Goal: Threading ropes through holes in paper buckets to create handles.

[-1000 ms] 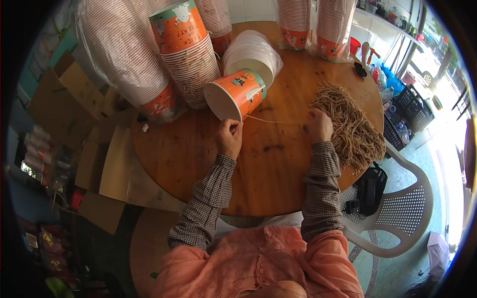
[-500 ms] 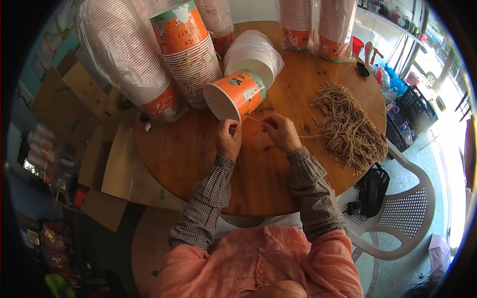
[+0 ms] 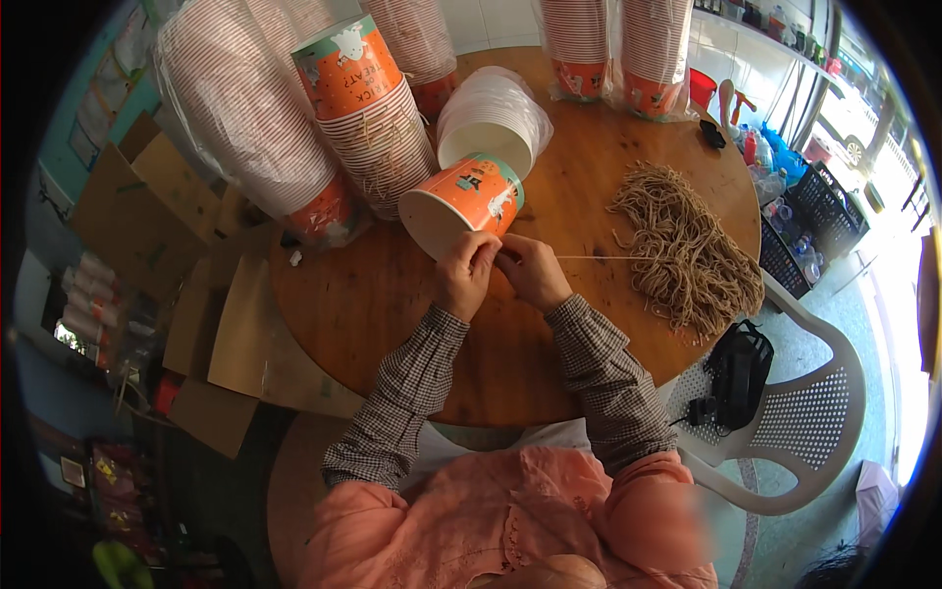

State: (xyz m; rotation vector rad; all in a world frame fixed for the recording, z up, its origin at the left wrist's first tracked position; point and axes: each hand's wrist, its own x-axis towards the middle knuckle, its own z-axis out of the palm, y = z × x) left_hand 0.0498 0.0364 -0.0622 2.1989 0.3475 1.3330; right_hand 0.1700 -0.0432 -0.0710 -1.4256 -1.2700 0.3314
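An orange and green printed paper bucket [image 3: 479, 193] lies on its side on the table, its white mouth tilted toward me. My left hand [image 3: 465, 273] is closed in a pinch at the near edge of the bucket's rim. Close beside it, almost touching, my right hand [image 3: 536, 272] pinches a thin tan cord [image 3: 594, 257]. From that hand the cord runs taut to the right, toward a heap of tan cords [image 3: 687, 245]. The fingertips of both hands overlap, so the exact grip at the rim is hidden.
A tall nested stack of buckets [image 3: 378, 137] with cords stands at the left, beside plastic-wrapped stacks [image 3: 240, 108]. More wrapped stacks [image 3: 653, 59] stand at the back right. Another wrapped stack [image 3: 491, 137] lies behind the bucket. A chair [image 3: 805, 422] holds a black bag.
My right hand has moved left, up against my left hand. My left hand has shifted slightly right along the rim. The cord to the heap now looks straighter.
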